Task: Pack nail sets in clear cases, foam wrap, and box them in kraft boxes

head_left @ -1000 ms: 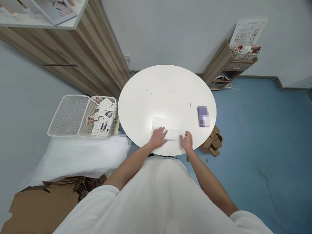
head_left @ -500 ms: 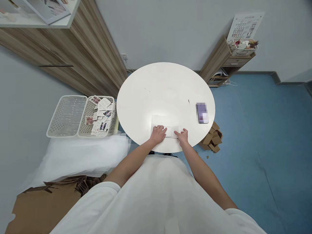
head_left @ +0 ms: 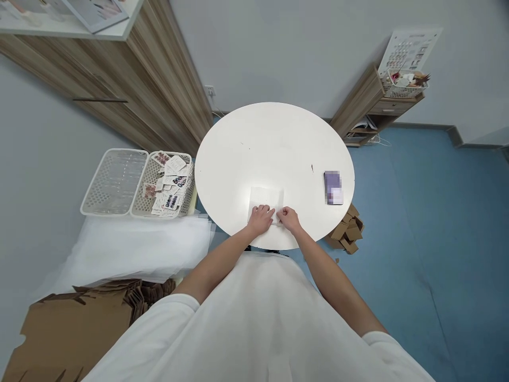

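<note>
A thin whitish, translucent sheet (head_left: 265,197) lies folded near the front edge of the white oval table (head_left: 274,143). My left hand (head_left: 261,218) rests flat on its lower left part, fingers apart. At its right edge my right hand (head_left: 288,218) pinches the sheet between thumb and fingers, close to the left fingertips. To the right on the table is a purple item (head_left: 332,181), blurred into blocks, with a paler patch at its lower end.
Left of the table stand a white basket of printed cards (head_left: 170,185) and a basket of clear plastic pieces (head_left: 115,180). White sheets (head_left: 147,244) and flat cardboard (head_left: 79,334) lie below them. Small brown boxes (head_left: 348,231) sit on the floor at the right.
My right hand has moved left with the sheet's right part, which now lies folded inward. The left hand stays on the sheet. The whole view has shifted slightly.
</note>
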A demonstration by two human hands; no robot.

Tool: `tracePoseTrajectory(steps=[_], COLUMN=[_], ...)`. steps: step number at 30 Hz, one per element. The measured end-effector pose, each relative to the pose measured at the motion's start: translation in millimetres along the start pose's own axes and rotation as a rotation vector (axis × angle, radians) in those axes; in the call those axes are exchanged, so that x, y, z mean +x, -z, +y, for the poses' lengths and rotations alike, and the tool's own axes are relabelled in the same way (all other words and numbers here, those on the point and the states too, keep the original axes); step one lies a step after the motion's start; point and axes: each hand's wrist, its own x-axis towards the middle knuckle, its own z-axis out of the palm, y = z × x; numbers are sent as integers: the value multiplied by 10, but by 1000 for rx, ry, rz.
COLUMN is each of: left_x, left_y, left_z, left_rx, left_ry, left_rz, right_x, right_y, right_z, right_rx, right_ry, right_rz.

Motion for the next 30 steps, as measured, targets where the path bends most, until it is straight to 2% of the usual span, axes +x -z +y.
tracePoseTrajectory(steps=[4, 7, 10, 13, 16, 18, 20, 22, 26, 27, 30], left_x=[-12, -95, -216, -293, -297, -293, -318, -386, -570, -600, -603], left_y=[20, 53, 79, 77, 56, 42, 26, 2, -76, -94, -124], left_z=[-2, 0, 16, 42, 56, 47, 18, -32, -178, -214, -285], left_rx=[-57, -99, -94, -63, -44, -54, -81, -127, -314, -382, -615], left_ry=[37, 83, -10, -130, -121, -121, -108, 29, 641, 738, 826], left_rz=[-14, 44, 100, 31, -25, -27, -7, 41, 99, 91, 86], right_x=[-19, -1, 22, 7, -67, -128, -174, -193, -174, -167, -154], right_y=[21, 48, 52, 54, 54, 37, 0, -53, -151, -170, -215], right_z=[-45, -34, -26, -17, 14, 43, 69, 86, 100, 102, 108], right_rx=[-33, -53, -87, -129, -312, -485, -593, -615, -551, -537, -513], right_ry=[20, 29, 50, 71, 187, 280, 314, 295, 262, 268, 292], right_rz=[-89, -128, -128, -115, -58, -14, 7, 13, 8, 5, -8])
